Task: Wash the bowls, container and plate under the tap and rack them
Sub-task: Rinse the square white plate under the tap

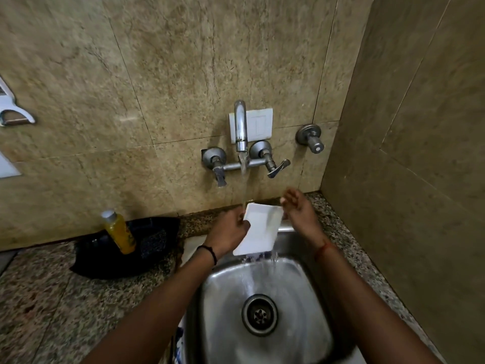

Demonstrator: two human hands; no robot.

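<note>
White and rectangular, the plastic container (259, 229) tilts over the back of the steel sink (309, 290), directly beneath the wall tap (240, 127), whose stream strikes its upper edge and spills off its lower edge into the basin. The left hand (228, 232) grips the container's left side, fingers curled over the rim. The right hand (298, 208) is just beside the container's upper right corner with its fingers spread and relaxed; whether it touches the corner cannot be told, as it is blurred. A dark band circles the left wrist and a reddish thread the right.

The drain (259, 314) sits in the middle of the basin. Two lever handles flank the spout, and a separate valve (311, 137) juts from the wall to the right. A white switch plate (258, 124) lies behind the spout. On the speckled granite counter (52, 298) left of the sink rests a black tray (105, 258), with a yellow bottle (119, 231) standing in it. Beige stone tiles cover both walls.
</note>
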